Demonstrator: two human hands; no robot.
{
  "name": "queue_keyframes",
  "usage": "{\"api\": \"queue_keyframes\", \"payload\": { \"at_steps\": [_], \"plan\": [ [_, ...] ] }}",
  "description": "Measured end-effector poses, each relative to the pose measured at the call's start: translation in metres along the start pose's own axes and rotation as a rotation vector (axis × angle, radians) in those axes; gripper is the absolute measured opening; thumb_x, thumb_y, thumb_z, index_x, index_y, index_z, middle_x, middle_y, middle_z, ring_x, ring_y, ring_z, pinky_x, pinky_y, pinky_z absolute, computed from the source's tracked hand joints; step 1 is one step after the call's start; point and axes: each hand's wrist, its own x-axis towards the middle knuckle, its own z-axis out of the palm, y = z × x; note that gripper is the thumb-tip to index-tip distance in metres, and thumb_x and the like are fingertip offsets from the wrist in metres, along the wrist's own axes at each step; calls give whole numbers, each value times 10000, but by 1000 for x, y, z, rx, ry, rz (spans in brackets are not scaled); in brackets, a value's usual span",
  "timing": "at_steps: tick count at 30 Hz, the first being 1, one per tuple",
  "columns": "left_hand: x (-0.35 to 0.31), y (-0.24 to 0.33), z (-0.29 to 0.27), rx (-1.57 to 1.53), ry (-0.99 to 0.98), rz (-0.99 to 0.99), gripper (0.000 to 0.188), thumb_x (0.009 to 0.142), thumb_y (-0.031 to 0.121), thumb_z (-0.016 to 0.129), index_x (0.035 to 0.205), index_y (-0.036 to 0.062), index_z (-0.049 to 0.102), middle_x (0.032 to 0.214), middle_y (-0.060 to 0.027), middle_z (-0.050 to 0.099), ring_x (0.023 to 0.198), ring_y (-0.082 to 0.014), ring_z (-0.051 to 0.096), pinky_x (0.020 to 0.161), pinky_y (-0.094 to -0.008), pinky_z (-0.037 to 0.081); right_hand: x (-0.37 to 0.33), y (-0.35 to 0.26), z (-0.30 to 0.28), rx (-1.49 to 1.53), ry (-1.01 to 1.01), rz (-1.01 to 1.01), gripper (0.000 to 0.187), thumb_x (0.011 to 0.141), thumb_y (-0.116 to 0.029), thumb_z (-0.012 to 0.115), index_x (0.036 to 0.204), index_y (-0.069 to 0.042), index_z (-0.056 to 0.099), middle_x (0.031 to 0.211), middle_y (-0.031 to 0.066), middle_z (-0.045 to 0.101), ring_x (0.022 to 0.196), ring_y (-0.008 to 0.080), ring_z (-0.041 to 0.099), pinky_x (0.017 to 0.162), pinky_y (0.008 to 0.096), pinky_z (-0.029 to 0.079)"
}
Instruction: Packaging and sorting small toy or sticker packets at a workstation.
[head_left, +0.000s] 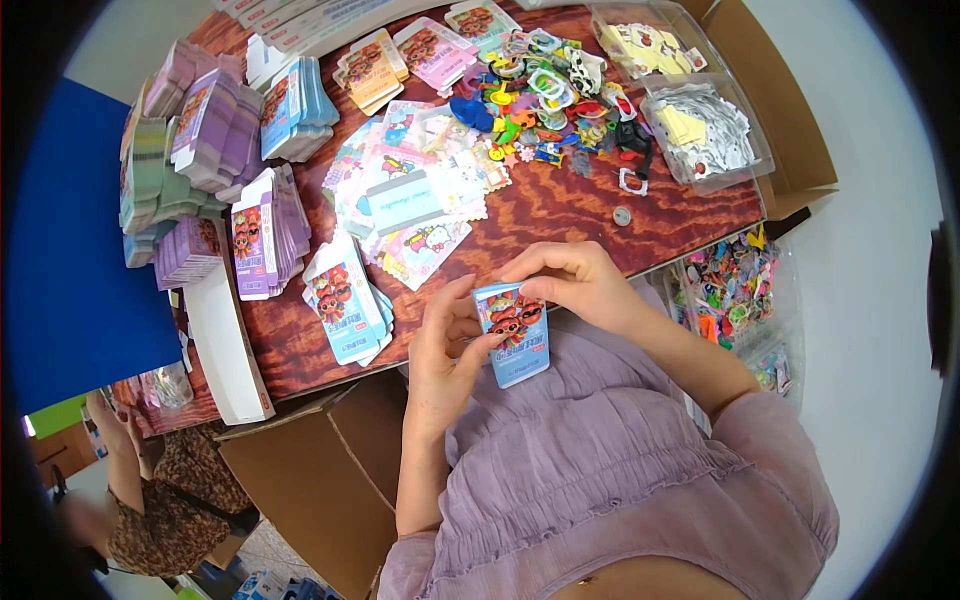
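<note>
Red-brown table [545, 218], right edge: clear plastic tray [738, 180], white, yellow slips [712, 135] inside; left hand [443, 352] and right hand [588, 280] pinch blue rectangular carton [519, 362]

A red-brown worktop [560, 222] w/ dark wavy lines is seen. A small round disc [621, 216] is set on it, nr the R edge. At top R, a brown cardboard tray [805, 140] is placed. At far L, a big blue board [80, 240] is seen. A long white tray [228, 345] is laid nr the L edge. Lower down, a big open cardboard box [305, 480] is kept. At btm L, a brown patterned top is worn by a co-worker [190, 500].
</note>
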Motion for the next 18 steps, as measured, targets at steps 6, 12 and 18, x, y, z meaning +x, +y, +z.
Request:
{"api": "queue_keyframes", "payload": {
  "at_steps": [6, 12, 18],
  "plan": [
    [5, 11, -4, 223, -92, 38, 520, 808, -108, 676, 1286, 25, 523, 1053, -63, 617, 874, -108, 640, 740, -244, 533, 2, -8, -13, -212, -92, -71, 131, 891, -10, 614, 1000, 16, 682, 965, 57, 666, 916, 130, 632, 783, 288, 498],
    [5, -3, -3, 168, -57, -6, 469, 841, -85, 652, 1282, 17, 529, 1110, -86, 629, 894, -131, 654, 736, -252, 538, 3, -12, -16, -587, -213, -237, 176, 849, -9, 646, 1019, 17, 685, 1025, 102, 679, 930, 201, 653, 807, 311, 515],
    [13, -5, -17, -277, 122, -53, 605, 899, -109, 501, 1462, 19, 324, 1358, -148, 517, 1175, -204, 566, 967, -323, 474, 24, 1, -10, 299, 112, 185, 192, 919, -111, 629, 1088, -27, 593, 990, 65, 650, 873, 135, 645, 736, 267, 542]
  ]
}}
